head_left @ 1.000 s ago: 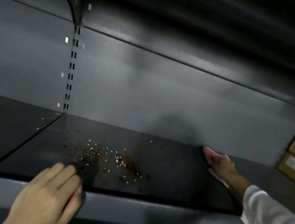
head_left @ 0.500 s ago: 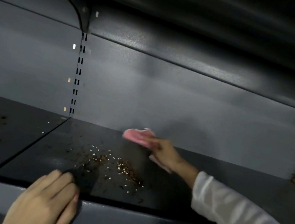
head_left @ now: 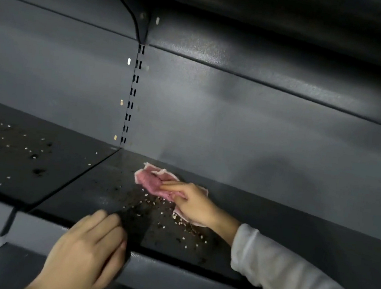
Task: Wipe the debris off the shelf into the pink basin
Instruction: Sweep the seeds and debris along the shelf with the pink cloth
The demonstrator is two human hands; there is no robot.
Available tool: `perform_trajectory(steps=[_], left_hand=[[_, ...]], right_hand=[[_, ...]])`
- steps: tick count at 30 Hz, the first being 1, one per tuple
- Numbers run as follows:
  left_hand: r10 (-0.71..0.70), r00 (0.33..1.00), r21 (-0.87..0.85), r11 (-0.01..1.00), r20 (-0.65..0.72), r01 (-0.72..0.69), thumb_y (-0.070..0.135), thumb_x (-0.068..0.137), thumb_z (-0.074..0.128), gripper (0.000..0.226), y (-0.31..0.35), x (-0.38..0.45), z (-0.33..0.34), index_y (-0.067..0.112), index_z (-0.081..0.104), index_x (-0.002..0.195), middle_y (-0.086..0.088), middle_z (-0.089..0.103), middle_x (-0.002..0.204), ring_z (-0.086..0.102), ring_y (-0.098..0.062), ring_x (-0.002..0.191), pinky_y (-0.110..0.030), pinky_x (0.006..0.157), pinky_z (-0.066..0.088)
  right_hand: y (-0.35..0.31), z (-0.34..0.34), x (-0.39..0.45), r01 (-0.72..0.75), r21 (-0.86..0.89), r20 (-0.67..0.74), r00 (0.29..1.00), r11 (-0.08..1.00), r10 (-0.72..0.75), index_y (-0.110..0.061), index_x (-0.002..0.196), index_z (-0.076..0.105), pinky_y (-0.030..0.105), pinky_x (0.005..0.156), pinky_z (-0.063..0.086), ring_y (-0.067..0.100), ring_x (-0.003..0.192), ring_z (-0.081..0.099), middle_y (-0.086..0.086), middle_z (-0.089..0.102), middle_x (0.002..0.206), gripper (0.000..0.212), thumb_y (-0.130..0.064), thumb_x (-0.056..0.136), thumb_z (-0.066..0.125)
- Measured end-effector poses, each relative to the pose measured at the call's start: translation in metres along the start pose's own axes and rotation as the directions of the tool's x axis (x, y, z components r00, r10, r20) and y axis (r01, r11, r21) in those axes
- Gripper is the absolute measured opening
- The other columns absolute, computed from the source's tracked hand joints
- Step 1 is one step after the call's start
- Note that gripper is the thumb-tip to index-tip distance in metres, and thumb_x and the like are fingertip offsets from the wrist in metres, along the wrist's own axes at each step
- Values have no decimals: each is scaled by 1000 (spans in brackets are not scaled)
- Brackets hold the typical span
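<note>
Two shelf panels meet at a seam left of both hands; the left panel (head_left: 26, 160) carries scattered grains. The left hand (head_left: 85, 251) rests on the shelf's front lip (head_left: 168, 276), fingers (head_left: 102, 225) together and curled over the edge, clamping nothing. Beyond those fingers lies the debris (head_left: 164, 215). The right hand (head_left: 191, 204) presses a pink cloth (head_left: 149, 180) flat near the back wall (head_left: 257, 140), fingers (head_left: 175, 184) pinning it. Rightward, the shelf lies bare.
</note>
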State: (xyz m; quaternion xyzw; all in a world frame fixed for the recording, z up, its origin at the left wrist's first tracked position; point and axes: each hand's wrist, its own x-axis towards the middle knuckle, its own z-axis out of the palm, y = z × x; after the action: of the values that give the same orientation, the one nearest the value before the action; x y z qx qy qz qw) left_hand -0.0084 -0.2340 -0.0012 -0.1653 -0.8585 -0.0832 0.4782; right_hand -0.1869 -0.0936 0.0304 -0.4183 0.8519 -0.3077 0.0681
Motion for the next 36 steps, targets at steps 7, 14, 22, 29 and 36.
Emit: perform_trajectory(steps=[7,14,22,29,36], left_hand=[[-38,998,16,999,53,38,17,87,37,39,-19,0,-17,2,54,55,-9,49,57,30,-17,63,-29,57,30],[-83,996,145,986,23,79,16,83,38,36,-81,-25,-41,0,53,55,-12,46,56,30,-23,62,-36,56,29],[11,999,70,998,-41,-8,14,80,39,31,-87,-31,-35,4,50,52,-10,46,54,30,-20,62,-32,55,27],[90,996,-64,994,12,-89,15,79,39,30,-107,-36,-49,4,56,57,-8,49,59,31,-18,64,-29,54,31],[143,990,-61,988,0,-143,13,80,38,32,-127,-42,-55,5,52,52,-7,48,54,42,-22,57,-30,57,31]], right_hand=[[-11,-54,-61,55,121,-268,963,991,-21,-17,119,56,13,89,46,25,114,60,-10,60,117,35,2,91,46],[108,-98,-158,-399,-222,-276,901,890,335,-34,82,65,37,121,16,13,115,55,-20,69,94,38,-16,99,36],[-16,-6,-96,-380,-161,-347,886,911,308,-36,134,39,7,110,16,-1,128,32,-4,26,151,41,-21,96,40],[-60,2,-71,-637,-42,-612,625,769,485,-22,121,56,19,79,44,30,106,62,14,66,109,41,-4,87,44],[-44,-4,-118,-894,-56,-544,401,445,737,-17,132,36,24,108,34,20,120,41,8,34,136,54,-38,85,51]])
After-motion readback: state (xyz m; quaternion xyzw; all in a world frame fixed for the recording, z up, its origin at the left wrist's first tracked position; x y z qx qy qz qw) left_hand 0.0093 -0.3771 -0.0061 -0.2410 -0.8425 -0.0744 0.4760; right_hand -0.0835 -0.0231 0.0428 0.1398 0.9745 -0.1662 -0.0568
